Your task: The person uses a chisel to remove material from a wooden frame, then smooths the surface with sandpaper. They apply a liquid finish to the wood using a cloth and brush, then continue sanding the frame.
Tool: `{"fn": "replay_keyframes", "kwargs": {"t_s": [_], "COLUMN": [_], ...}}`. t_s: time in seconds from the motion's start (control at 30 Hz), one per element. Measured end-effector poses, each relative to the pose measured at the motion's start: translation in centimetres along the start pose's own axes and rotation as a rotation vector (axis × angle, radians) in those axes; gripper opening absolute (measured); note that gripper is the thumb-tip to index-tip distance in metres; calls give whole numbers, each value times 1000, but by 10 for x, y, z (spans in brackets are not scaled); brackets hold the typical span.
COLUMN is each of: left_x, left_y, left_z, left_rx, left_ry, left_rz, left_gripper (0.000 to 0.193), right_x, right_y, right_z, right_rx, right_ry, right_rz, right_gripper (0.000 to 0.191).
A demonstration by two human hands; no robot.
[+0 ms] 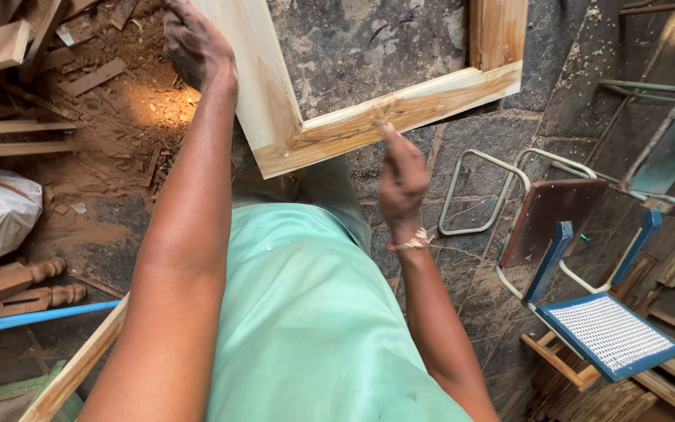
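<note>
Two bare hands work on a pale wooden frame [369,117] that fills the view from 11 to 1 o'clock, its mitred corner pointing down toward the person's green shirt [306,312]. The left hand [197,47], at 11 o'clock, is closed around the frame's outer left rail. The right hand [401,181], just right of centre, has its fingers loosely curled, one fingertip touching the lower rail; it holds nothing. The frame looks rigid and fairly heavy, raw-sanded and not slippery, best gripped along the rails rather than at the joint. Sawdust [130,101] lies at 10 o'clock, a blue-seated chair [607,332] at 4 o'clock, and turned wooden legs [17,285] at 8 o'clock.
</note>
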State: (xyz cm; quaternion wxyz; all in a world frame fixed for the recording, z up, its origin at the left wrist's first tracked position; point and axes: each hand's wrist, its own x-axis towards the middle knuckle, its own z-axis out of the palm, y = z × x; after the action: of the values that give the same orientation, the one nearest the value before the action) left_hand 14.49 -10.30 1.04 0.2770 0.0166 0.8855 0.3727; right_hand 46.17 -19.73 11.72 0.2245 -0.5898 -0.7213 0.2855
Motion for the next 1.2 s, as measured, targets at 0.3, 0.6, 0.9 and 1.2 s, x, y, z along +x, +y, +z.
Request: {"fn": "replay_keyframes", "kwargs": {"t_s": [0.3, 0.6, 0.9, 1.2], "left_x": [2, 5, 4, 7], "left_y": [-12, -9, -6, -6], "left_z": [2, 6, 4, 5], "left_rx": [-42, 16, -29, 32], "left_ry": [35, 34, 37, 10], "left_rz": [275, 47, 84, 37], "left_gripper": [91, 91, 83, 85], "right_x": [-32, 51, -6, 45], "right_y": [-47, 1, -78, 1], "right_z": [30, 12, 40, -55], "right_rx": [-462, -423, -212, -150], "right_ry": [-294, -130, -541, -224], "right_rz": [-459, 107, -122, -130], "right_gripper": [52, 33, 50, 43]}}
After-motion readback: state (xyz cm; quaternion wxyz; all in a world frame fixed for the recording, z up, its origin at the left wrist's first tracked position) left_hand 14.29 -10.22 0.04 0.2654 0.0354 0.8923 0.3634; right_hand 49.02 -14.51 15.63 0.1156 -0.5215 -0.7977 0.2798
